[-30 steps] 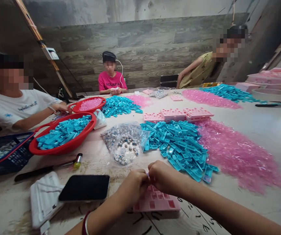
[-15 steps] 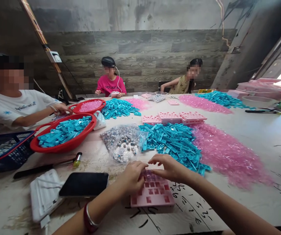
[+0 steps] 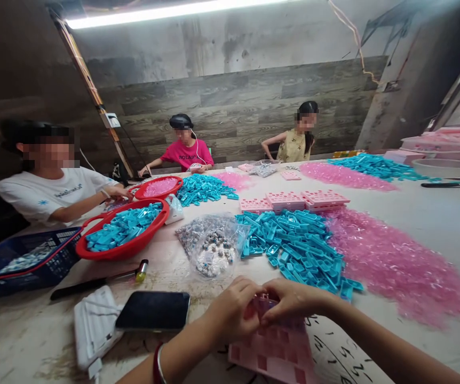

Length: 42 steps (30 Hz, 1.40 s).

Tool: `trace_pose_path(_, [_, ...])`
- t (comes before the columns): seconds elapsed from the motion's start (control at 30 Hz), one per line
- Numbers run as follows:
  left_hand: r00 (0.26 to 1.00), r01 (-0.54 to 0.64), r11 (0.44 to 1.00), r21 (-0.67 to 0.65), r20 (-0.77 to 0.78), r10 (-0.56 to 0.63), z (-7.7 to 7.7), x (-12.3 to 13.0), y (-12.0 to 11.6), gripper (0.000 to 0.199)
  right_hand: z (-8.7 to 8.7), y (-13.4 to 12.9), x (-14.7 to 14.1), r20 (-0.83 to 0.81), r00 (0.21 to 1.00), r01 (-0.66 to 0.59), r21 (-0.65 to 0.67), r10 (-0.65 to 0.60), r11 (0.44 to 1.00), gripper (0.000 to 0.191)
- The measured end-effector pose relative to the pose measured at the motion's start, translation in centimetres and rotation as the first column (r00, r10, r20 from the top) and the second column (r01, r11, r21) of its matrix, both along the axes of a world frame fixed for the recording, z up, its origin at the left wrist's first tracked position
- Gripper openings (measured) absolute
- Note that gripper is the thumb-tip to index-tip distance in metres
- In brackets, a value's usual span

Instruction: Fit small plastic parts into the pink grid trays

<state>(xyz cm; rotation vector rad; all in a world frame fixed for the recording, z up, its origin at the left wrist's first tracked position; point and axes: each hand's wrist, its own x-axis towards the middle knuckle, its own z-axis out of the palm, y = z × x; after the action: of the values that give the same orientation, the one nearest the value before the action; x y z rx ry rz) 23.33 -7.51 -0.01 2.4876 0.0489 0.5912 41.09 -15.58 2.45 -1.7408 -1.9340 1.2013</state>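
Observation:
A pink tray with square openings (image 3: pixel 272 354) lies on the table in front of me. Over its far edge, my left hand (image 3: pixel 236 309) and my right hand (image 3: pixel 290 301) meet, with fingers curled round a small clear pinkish piece (image 3: pixel 265 303). Both thumbs are near each other on its near side. Beyond my hands are a heap of blue plastic pieces (image 3: pixel 306 248) and a clear bag of small metallic parts (image 3: pixel 214 248). Pink transparent pieces (image 3: pixel 398 261) spread out to the right.
A black phone (image 3: pixel 153 311), a white power bank (image 3: pixel 96 325) and a hammer (image 3: pixel 94 282) lie at left. Red baskets (image 3: pixel 124 250) and a dark blue basket (image 3: pixel 54 266) stand farther left. Stacked pink trays (image 3: pixel 286 201) sit beyond the blue heap. Three people sit around the table.
My hands have come together round the small clear piece. The view has tilted up and turned left, so the table things appear lower and farther right. The person in pink has an arm stretched out.

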Motion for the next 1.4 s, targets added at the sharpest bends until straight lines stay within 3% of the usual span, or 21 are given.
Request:
trace_pose_path(0.1, [0.997, -0.064, 0.991, -0.114, -0.051, 0.058, 0.9, -0.3, 0.0, 0.036, 0.2, 0.1, -0.5, -0.078, 0.995, 0.063, -0.043, -0.067, 0.997, 0.039])
trace_pose_path(0.2, [0.974, -0.191, 0.969, -0.160, -0.152, 0.167, 1.4, -0.4, 0.0, 0.026, 0.6, -0.1, -1.2, -0.051, 0.990, 0.132, -0.005, -0.132, 0.991, 0.029])
trace_pose_path(0.3, [0.944, -0.263, 0.960, -0.098, -0.234, 0.234, 1.1, -0.2, -0.1, 0.021, 0.9, -0.5, -1.8, 0.073, 0.981, 0.172, 0.085, -0.178, 0.981, 0.024])
trace_pose_path(0.43, [0.927, -0.269, 0.963, -0.009, -0.272, 0.257, 0.4, -0.1, 0.0, 0.019, 0.8, -1.1, -2.3, 0.205, 0.956, 0.170, 0.191, -0.209, 0.967, 0.024])
trace_pose_path(0.57, [0.924, -0.274, 0.952, 0.134, -0.240, 0.299, 0.0, 0.0, 0.2, 0.014, 0.4, -1.1, -2.3, 0.293, 0.929, 0.141, 0.286, -0.226, 0.948, 0.029])
trace_pose_path(0.7, [0.932, -0.308, 0.921, 0.239, -0.119, 0.342, 0.0, -0.1, 1.0, 0.015, 0.3, -0.9, -2.3, 0.351, 0.911, 0.116, 0.283, -0.215, 0.952, 0.035])
trace_pose_path(0.8, [0.891, -0.449, 0.854, 0.262, 0.055, 0.451, 0.6, -0.4, 2.6, 0.025, 0.5, -0.9, -2.3, 0.339, 0.921, 0.102, 0.268, -0.193, 0.958, 0.038])
trace_pose_path(0.87, [0.797, -0.595, 0.747, 0.296, 0.105, 0.594, 1.1, -0.8, 4.1, 0.026, 0.7, -1.1, -2.2, 0.329, 0.926, 0.095, 0.269, -0.184, 0.958, 0.040])
trace_pose_path(0.93, [0.710, -0.644, 0.666, 0.377, -0.028, 0.703, 1.5, -1.2, 5.6, 0.024, 1.0, -1.3, -1.9, 0.330, 0.925, 0.098, 0.265, -0.186, 0.959, 0.044])
trace_pose_path(0.97, [0.672, -0.630, 0.660, 0.409, -0.138, 0.727, 1.6, -1.4, 6.2, 0.025, 1.2, -1.4, -1.7, 0.333, 0.923, 0.106, 0.262, -0.193, 0.959, 0.045])
trace_pose_path(1.03, [0.624, -0.588, 0.685, 0.430, -0.297, 0.723, 1.5, -1.6, 7.0, 0.024, 1.5, -1.7, -0.9, 0.332, 0.916, 0.138, 0.269, -0.226, 0.953, 0.043])
trace_pose_path(1.1, [0.622, -0.574, 0.704, 0.418, -0.336, 0.707, 1.2, -1.7, 7.5, 0.024, 1.7, -2.1, 0.3, 0.313, 0.906, 0.186, 0.314, -0.286, 0.931, 0.038])
trace_pose_path(1.2, [0.659, -0.576, 0.729, 0.370, -0.317, 0.682, 0.9, -1.6, 7.6, 0.028, 1.8, -2.8, 2.5, 0.264, 0.887, 0.247, 0.423, -0.379, 0.872, 0.031])
trace_pose_path(1.33, [0.740, -0.503, 0.813, 0.292, -0.340, 0.580, 0.5, -1.5, 7.7, 0.033, 2.1, -4.2, 5.0, 0.252, 0.833, 0.302, 0.538, -0.492, 0.787, 0.029])
trace_pose_path(1.4, [0.748, -0.503, 0.814, 0.290, -0.326, 0.578, 0.3, -1.4, 7.5, 0.033, 2.0, -5.2, 6.4, 0.280, 0.786, 0.315, 0.586, -0.552, 0.746, 0.031])
